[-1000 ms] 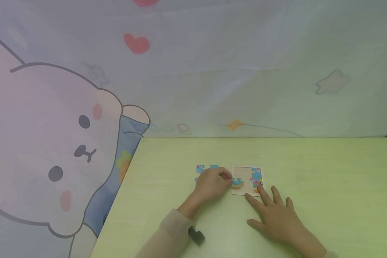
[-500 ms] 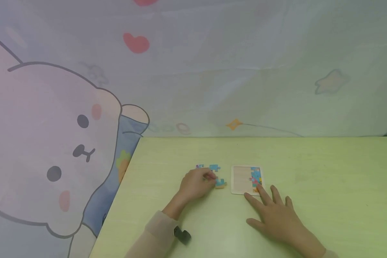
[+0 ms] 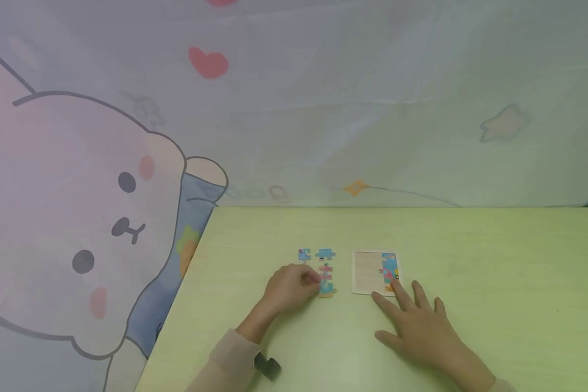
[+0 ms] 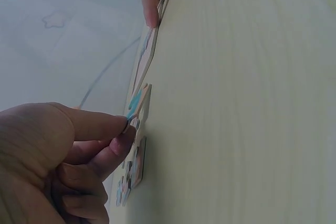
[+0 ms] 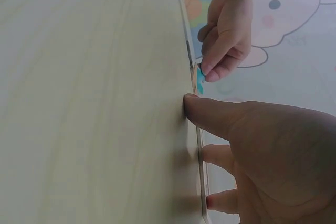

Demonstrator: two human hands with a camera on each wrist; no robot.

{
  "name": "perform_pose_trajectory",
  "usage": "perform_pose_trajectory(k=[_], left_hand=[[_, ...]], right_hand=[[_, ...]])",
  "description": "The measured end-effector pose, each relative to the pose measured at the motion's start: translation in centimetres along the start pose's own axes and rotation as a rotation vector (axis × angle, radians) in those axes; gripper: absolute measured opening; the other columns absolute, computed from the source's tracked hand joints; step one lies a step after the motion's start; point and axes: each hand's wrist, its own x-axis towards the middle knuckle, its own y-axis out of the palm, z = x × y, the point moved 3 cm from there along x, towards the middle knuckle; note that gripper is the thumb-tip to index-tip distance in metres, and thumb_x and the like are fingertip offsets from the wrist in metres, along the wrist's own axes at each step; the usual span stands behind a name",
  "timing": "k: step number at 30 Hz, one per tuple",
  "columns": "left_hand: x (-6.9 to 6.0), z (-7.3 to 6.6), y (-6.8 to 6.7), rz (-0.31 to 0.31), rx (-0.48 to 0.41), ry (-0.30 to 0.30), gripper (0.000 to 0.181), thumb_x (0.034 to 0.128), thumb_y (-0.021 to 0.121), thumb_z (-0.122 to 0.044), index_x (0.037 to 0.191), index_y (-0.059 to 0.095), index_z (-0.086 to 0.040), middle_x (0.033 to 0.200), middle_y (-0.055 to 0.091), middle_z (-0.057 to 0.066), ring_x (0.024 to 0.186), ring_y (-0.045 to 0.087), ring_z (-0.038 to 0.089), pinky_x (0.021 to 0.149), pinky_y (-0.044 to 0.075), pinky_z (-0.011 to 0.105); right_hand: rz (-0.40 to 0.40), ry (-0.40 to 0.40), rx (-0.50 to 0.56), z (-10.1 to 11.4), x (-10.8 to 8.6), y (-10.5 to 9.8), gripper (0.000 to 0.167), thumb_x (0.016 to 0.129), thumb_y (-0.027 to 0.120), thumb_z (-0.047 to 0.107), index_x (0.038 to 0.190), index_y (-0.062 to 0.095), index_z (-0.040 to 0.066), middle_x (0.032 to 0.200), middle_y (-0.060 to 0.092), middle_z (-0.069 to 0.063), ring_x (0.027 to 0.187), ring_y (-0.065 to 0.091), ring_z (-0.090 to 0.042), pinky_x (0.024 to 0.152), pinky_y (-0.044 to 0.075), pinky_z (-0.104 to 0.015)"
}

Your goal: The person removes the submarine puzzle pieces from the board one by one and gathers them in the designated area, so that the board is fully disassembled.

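Between thumb and forefinger, my left hand [image 3: 291,287] pinches a blue-and-tan puzzle piece [image 3: 326,289]. In the left wrist view that puzzle piece [image 4: 137,103] is tilted and lifted off the tabletop. Behind it lie other loose pieces: a pink-and-blue one [image 3: 326,270], a blue one [image 3: 326,253] and a corner piece [image 3: 304,254]; my left hand may hide more. To the right is the square wooden puzzle tray [image 3: 367,272], its right column filled with joined pieces [image 3: 390,268]. My right hand [image 3: 418,329] lies spread, fingertips resting on the tray's lower right edge.
The pale yellow-green table [image 3: 509,283] reaches back to a hanging cloth [image 3: 372,109] printed with a bear, hearts and stars. A small black device [image 3: 267,366] is at my left sleeve cuff.
My left hand has drawn the pinched puzzle piece leftward, from over the tray to beside the loose pieces, uncovering several of them. The right hand stays on the tray.
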Motion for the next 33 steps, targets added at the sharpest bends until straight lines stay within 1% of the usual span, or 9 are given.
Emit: perform_pose_trajectory(k=[9, 16, 20, 22, 25, 26, 30, 32, 33], left_hand=[[-0.2, 0.2, 0.0, -0.005, 0.029, 0.019, 0.006, 0.0925, 0.073, -0.024, 0.095, 0.078, -0.023, 0.092, 0.071, -0.013, 0.087, 0.065, 0.009, 0.075, 0.052, 0.036], [-0.1, -0.1, -0.2, -0.034, 0.032, 0.033, 0.014, 0.0963, 0.068, -0.024, 0.105, 0.079, -0.021, 0.096, 0.071, -0.013, 0.086, 0.065, 0.010, 0.068, 0.053, 0.036], [0.2, -0.6, -0.1, -0.051, 0.010, 0.073, 0.016, 0.0987, 0.068, -0.027, 0.108, 0.079, -0.019, 0.103, 0.074, -0.012, 0.089, 0.066, 0.007, 0.069, 0.052, 0.031], [0.6, -1.1, 0.1, -0.053, -0.010, 0.097, 0.017, 0.0991, 0.069, -0.028, 0.108, 0.079, -0.018, 0.105, 0.075, -0.012, 0.082, 0.063, 0.004, 0.061, 0.048, 0.026], [1.2, -1.9, 0.3, -0.042, -0.041, 0.126, 0.018, 0.0996, 0.067, -0.028, 0.110, 0.079, -0.017, 0.107, 0.075, -0.010, 0.061, 0.048, 0.003, 0.049, 0.036, 0.022], [1.4, -2.2, 0.4, -0.037, -0.049, 0.128, 0.019, 0.0994, 0.067, -0.028, 0.110, 0.078, -0.017, 0.107, 0.075, -0.009, 0.061, 0.047, 0.002, 0.047, 0.035, 0.021], [2.5, -3.6, 1.2, -0.010, -0.050, 0.154, 0.022, 0.0992, 0.066, -0.028, 0.113, 0.078, -0.015, 0.108, 0.073, -0.007, 0.073, 0.059, 0.003, 0.056, 0.045, 0.019], [3.2, -4.4, 1.7, 0.010, -0.048, 0.152, 0.022, 0.0994, 0.067, -0.029, 0.113, 0.078, -0.016, 0.106, 0.072, -0.009, 0.085, 0.065, 0.006, 0.063, 0.052, 0.023], [3.6, -4.8, 2.1, 0.020, -0.042, 0.146, 0.021, 0.0994, 0.067, -0.030, 0.113, 0.078, -0.017, 0.104, 0.071, -0.011, 0.086, 0.065, 0.007, 0.067, 0.052, 0.025]], right_hand=[[0.006, 0.005, 0.004, 0.0, 0.0, 0.2, 0.069, 0.093, 0.069, 0.058, 0.153, 0.052, 0.028, 0.166, 0.031, -0.015, 0.141, 0.033, -0.061, 0.094, 0.034, -0.083], [0.003, 0.002, 0.005, -0.1, 0.0, 0.1, 0.070, 0.093, 0.069, 0.059, 0.153, 0.053, 0.028, 0.167, 0.030, -0.016, 0.140, 0.034, -0.062, 0.094, 0.034, -0.083], [0.010, 0.001, 0.000, -0.2, 0.1, 0.0, 0.073, 0.092, 0.069, 0.060, 0.154, 0.051, 0.026, 0.167, 0.030, -0.016, 0.140, 0.035, -0.061, 0.094, 0.034, -0.082], [0.017, 0.005, -0.009, -0.6, 0.3, 0.1, 0.075, 0.093, 0.067, 0.062, 0.155, 0.049, 0.025, 0.166, 0.031, -0.017, 0.140, 0.035, -0.061, 0.095, 0.034, -0.082], [0.020, 0.017, -0.009, -1.2, 0.7, 0.0, 0.077, 0.093, 0.066, 0.064, 0.157, 0.047, 0.024, 0.165, 0.032, -0.018, 0.141, 0.034, -0.060, 0.095, 0.032, -0.083], [0.017, 0.022, -0.005, -1.4, 0.8, -0.1, 0.078, 0.093, 0.066, 0.063, 0.157, 0.046, 0.024, 0.165, 0.033, -0.019, 0.141, 0.034, -0.060, 0.095, 0.032, -0.084], [0.017, 0.046, 0.017, -2.2, 1.4, -0.6, 0.077, 0.094, 0.066, 0.062, 0.158, 0.045, 0.024, 0.164, 0.034, -0.019, 0.142, 0.031, -0.061, 0.096, 0.030, -0.084], [0.026, 0.053, 0.025, -2.5, 1.6, -0.8, 0.077, 0.095, 0.065, 0.062, 0.159, 0.045, 0.025, 0.164, 0.034, -0.018, 0.142, 0.030, -0.062, 0.096, 0.029, -0.084], [0.035, 0.058, 0.027, -2.6, 1.7, -0.8, 0.076, 0.095, 0.064, 0.062, 0.159, 0.044, 0.025, 0.165, 0.034, -0.018, 0.142, 0.030, -0.062, 0.096, 0.029, -0.084]])
